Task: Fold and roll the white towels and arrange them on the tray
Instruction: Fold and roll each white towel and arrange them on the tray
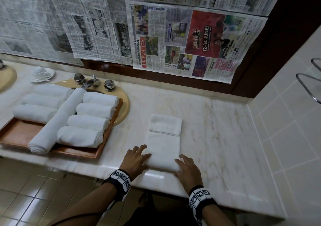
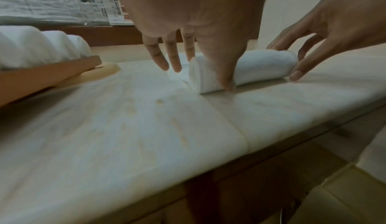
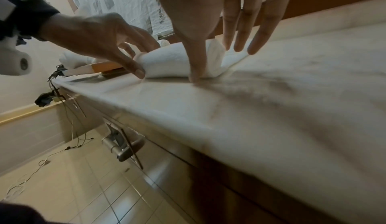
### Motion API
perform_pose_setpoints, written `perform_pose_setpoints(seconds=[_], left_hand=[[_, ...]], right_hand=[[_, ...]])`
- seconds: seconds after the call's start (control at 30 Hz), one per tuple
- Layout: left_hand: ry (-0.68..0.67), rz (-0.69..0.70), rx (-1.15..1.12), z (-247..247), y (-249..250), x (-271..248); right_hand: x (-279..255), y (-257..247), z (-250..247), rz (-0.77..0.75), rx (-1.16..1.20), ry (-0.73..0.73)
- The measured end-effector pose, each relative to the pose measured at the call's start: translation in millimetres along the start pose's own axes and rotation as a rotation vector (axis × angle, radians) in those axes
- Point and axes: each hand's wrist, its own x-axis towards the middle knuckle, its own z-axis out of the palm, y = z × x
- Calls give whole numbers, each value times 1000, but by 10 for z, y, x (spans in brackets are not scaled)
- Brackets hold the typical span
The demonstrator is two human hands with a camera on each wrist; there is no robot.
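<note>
White terry towel point(image 1: 164, 144) lies folded on the marble counter point(image 1: 217, 121), near end rolled into a soft cylinder; the flat strip runs straight away from both hands. Left hand point(image 1: 136, 158) and right hand point(image 1: 186, 169) cup the roll's ends, fingers loosely curved. Wooden tray point(image 1: 111, 121) sits left, nearer the left hand.

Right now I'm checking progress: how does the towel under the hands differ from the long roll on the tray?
The towel under the hands lies on the marble counter, rolled only at its near end; the long roll is fully rolled.
The long roll rests on the wooden tray, lying between the smaller rolls; the other towel lies alone.
Both are white.
</note>
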Motion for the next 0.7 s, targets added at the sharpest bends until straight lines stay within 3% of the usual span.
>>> perform_pose_setpoints(seconds=[0.17,0.27,0.4,0.53,0.7], left_hand=[[-75,-10,-20,-102,93,124],[-150,-33,-174,-89,99,129],[-253,-128,-387,-87,42,146],[-203,-236,-545,-98,44,151],[-153,-254,-557,-142,91,177]], right_hand=[[168,-9,-36,44,-28,-105],[194,57,-112,45,-45,-239],[239,171,-174,114,125,-338],[239,175,-210,242,296,-342],[248,116,-207,367,408,-287]])
